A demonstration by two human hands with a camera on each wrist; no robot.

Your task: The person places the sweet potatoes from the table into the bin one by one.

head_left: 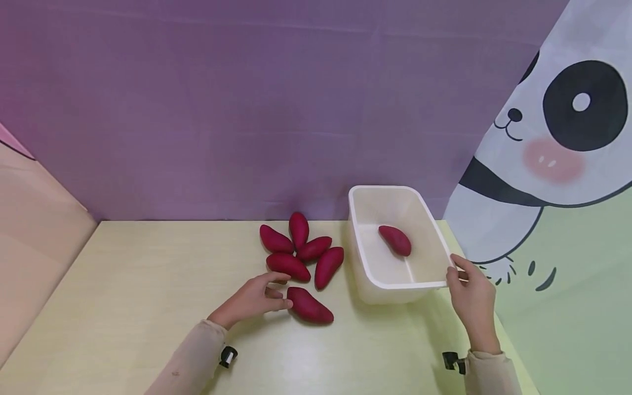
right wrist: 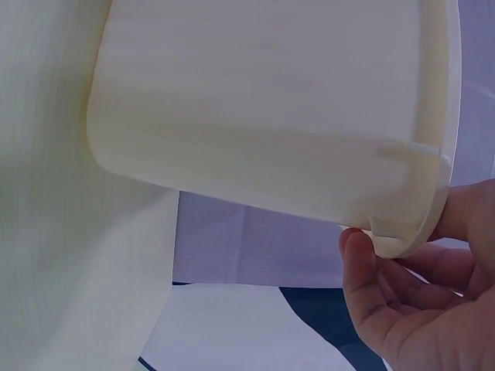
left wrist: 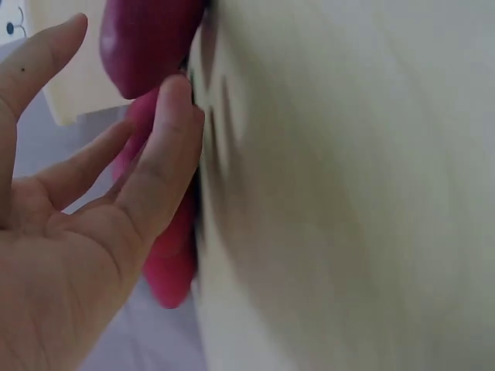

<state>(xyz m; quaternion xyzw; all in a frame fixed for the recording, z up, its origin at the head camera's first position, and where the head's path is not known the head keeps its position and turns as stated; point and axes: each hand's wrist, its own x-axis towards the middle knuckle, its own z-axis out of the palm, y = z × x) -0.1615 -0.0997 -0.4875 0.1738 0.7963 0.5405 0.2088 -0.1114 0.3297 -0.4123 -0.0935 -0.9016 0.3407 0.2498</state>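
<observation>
My left hand (head_left: 259, 299) reaches over the table with fingers spread. Its thumb tip is at the near end of a red-purple sweet potato (head_left: 310, 306), perhaps touching it; the fingers are not closed round it. In the left wrist view a sweet potato (left wrist: 151, 42) lies just past the fingertips of the left hand (left wrist: 93, 209). At the right, my right hand (head_left: 471, 291) pinches the near right corner of a white plastic bin's rim (head_left: 402, 286). The right wrist view shows the thumb and fingers on that corner. One sweet potato (head_left: 396, 240) lies inside the bin.
Several more sweet potatoes (head_left: 288, 266) lie clustered on the pale wooden table (head_left: 148, 285), left of the bin. A purple cloth wall (head_left: 222, 109) stands behind the table. A wall with a panda picture (head_left: 548, 164) rises at the right.
</observation>
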